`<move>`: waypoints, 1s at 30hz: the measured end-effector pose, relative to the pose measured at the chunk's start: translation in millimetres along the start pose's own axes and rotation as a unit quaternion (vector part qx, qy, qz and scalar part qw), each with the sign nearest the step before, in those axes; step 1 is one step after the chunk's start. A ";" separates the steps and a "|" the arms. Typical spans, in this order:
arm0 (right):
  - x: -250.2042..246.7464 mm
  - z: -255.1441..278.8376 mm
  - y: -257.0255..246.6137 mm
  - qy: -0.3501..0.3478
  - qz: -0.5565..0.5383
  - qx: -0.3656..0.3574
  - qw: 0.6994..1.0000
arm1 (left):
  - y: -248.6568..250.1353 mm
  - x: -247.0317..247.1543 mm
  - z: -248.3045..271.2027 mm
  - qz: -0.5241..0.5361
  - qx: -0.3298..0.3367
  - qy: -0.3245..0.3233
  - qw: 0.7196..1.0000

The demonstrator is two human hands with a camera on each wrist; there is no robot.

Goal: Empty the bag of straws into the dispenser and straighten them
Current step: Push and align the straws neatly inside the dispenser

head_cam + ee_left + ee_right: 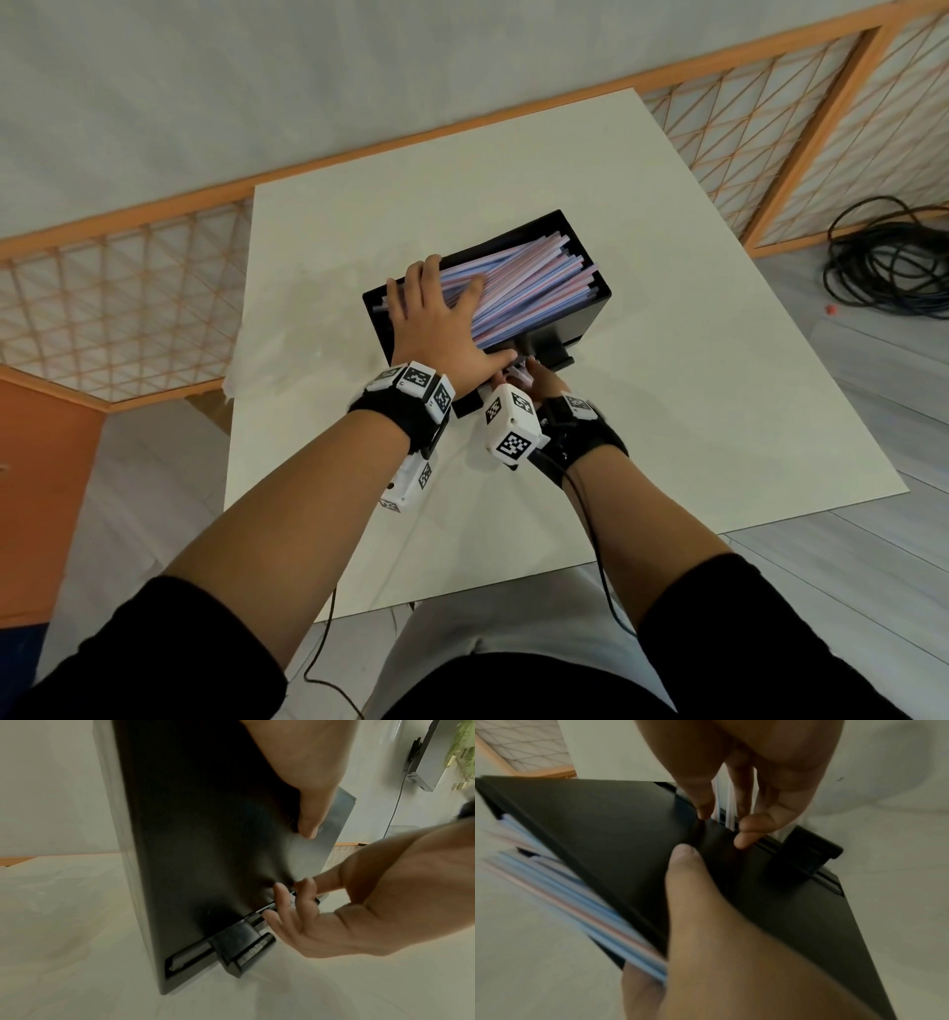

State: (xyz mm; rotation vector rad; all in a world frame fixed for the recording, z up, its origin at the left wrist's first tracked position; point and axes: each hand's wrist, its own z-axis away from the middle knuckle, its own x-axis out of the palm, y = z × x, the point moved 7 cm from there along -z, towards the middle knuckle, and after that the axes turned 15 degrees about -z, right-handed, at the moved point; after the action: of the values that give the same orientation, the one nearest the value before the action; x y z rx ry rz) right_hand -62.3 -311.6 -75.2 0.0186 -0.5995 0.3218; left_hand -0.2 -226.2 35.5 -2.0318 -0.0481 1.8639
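Inside dispenser (590, 308): straws (529, 288) (pink, blue).

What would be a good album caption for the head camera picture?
Left hand pressing striped straws flat in a black dispenser while the right hand works at its front slot.

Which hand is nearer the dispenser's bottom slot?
Right. The right hand has fingers at the slot on the black straw dispenser; the left hand lies up top across the straws, thumb on the front.
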 end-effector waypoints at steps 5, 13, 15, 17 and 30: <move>-6.6 -23.8 -6.9 -0.015 -0.024 -0.039 0.999 | -0.9 -0.5 -1.0 -0.001 -0.001 0.007 1.000; -50.1 -18.5 -46.7 0.022 0.046 -0.138 0.989 | -4.0 0.5 -3.1 0.001 0.000 -0.005 1.000; -70.7 -13.0 -69.4 0.079 0.090 -0.183 0.976 | -3.7 -0.1 -2.4 0.007 0.001 -0.004 1.000; -84.4 -4.1 -99.0 0.119 0.130 -0.253 0.951 | -3.2 -0.4 -2.1 0.012 0.003 -0.005 1.000; 20.0 105.0 -140.5 -0.049 0.088 -0.563 0.820 | -7.1 1.5 -8.8 0.030 0.004 -0.009 0.999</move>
State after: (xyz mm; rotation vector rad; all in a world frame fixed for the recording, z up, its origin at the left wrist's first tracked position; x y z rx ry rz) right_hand -62.1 -450.8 33.4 -1.1841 -0.8228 0.1014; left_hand 10.1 -221.4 36.6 -2.0327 0.0157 1.9156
